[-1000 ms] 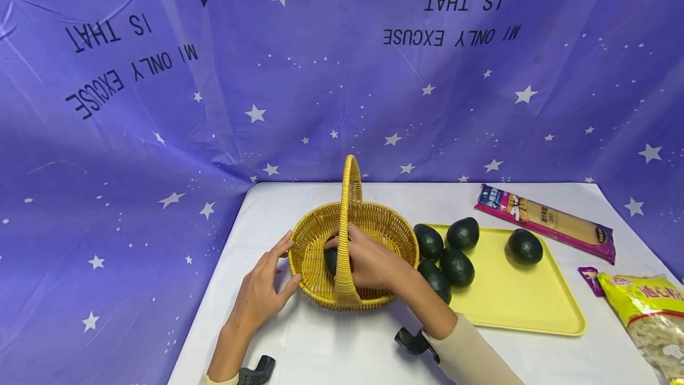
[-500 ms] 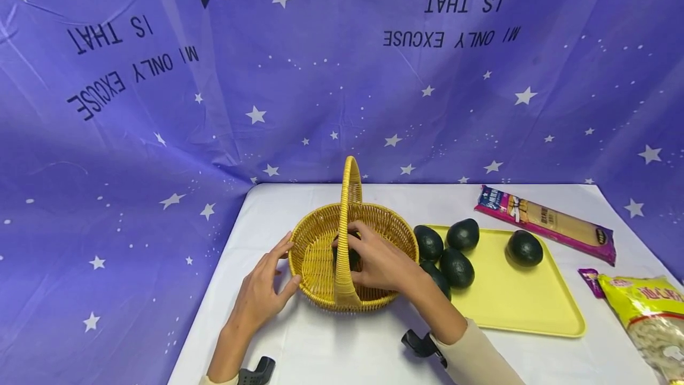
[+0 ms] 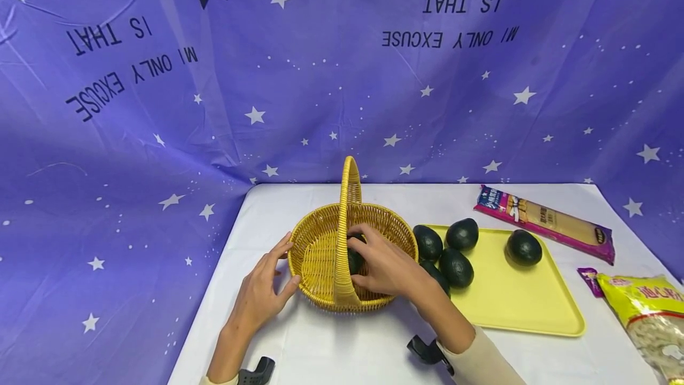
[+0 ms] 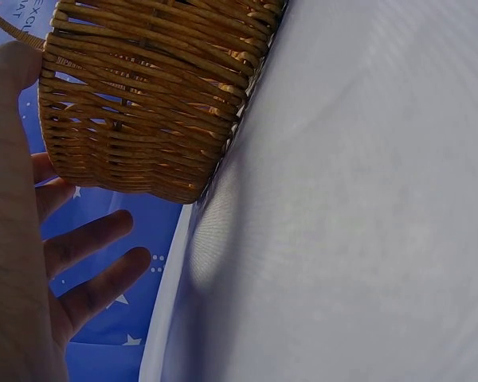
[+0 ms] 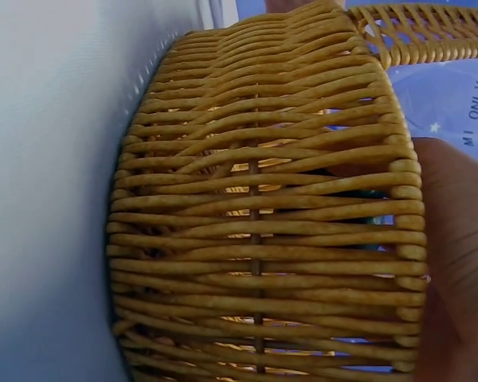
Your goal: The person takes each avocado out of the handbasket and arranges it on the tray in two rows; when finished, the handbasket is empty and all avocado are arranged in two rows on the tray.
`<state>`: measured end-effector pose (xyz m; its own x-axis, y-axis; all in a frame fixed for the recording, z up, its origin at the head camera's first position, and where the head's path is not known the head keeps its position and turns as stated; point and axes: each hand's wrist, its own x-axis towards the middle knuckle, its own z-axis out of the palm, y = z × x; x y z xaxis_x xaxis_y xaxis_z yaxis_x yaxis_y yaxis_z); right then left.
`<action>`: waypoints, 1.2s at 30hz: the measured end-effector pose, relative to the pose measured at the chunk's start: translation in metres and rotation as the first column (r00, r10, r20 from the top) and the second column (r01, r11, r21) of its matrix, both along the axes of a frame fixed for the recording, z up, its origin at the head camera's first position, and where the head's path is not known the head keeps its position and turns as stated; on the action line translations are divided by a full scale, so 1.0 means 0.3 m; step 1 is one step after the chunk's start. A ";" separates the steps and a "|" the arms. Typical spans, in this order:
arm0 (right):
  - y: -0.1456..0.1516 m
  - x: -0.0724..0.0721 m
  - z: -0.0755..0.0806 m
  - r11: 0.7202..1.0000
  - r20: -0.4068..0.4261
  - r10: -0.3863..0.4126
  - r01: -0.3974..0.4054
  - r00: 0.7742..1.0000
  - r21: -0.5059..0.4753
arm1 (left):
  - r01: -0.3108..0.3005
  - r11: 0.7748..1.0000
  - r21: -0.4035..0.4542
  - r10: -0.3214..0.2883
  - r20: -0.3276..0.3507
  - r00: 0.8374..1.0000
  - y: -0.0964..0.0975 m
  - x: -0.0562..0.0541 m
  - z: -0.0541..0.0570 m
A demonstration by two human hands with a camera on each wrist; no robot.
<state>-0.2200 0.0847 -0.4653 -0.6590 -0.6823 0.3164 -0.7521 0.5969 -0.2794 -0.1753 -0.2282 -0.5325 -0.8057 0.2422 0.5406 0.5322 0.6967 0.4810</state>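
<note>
A yellow wicker basket (image 3: 316, 272) with a tall arched handle stands on the white table. My left hand (image 3: 260, 287) rests at its left side, thumb and fingertips right at the rim; in the left wrist view the lower fingers are spread loosely beside the woven wall. My right hand (image 3: 382, 263) reaches inside, right of the handle, gripping a dark green avocado (image 3: 355, 257) low in the basket. The handle and fingers hide part of that avocado. From the right wrist view, the basket wall (image 5: 263, 231) covers most of the grip.
Right of the basket lies a yellow tray (image 3: 513, 302). Several avocados (image 3: 456, 267) cluster at its left end, and a single avocado (image 3: 524, 248) sits near its back right. Behind it is a pack of noodles (image 3: 550, 224); a yellow food bag (image 3: 652, 314) lies at the right edge.
My right hand has moved rightward inside the basket with the avocado, from behind the handle to its right side. The left hand has stayed at the rim.
</note>
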 end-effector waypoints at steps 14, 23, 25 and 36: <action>0.023 0.032 0.025 1.000 -0.036 -0.001 0.000 0.999 -0.018 | 0.003 1.000 -0.009 -0.003 -0.014 1.000 -0.002 -0.005 -0.003; 0.057 0.036 0.030 0.998 0.038 -0.035 0.037 0.999 -0.057 | 0.004 1.000 0.001 -0.004 -0.009 1.000 -0.003 -0.007 -0.004; 0.066 0.038 0.029 0.997 0.053 -0.041 0.044 0.998 -0.068 | 0.004 1.000 0.003 -0.004 -0.010 1.000 -0.003 -0.007 -0.005; 0.108 0.044 0.021 0.994 0.085 -0.057 0.065 0.995 -0.090 | 0.010 1.000 0.007 -0.010 -0.013 1.000 -0.002 -0.007 -0.004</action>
<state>-0.2067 0.1171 -0.4590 -0.7247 -0.6104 0.3197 -0.6875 0.6095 -0.3947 -0.1775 -0.2289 -0.5337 -0.7962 0.2460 0.5527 0.5452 0.6879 0.4792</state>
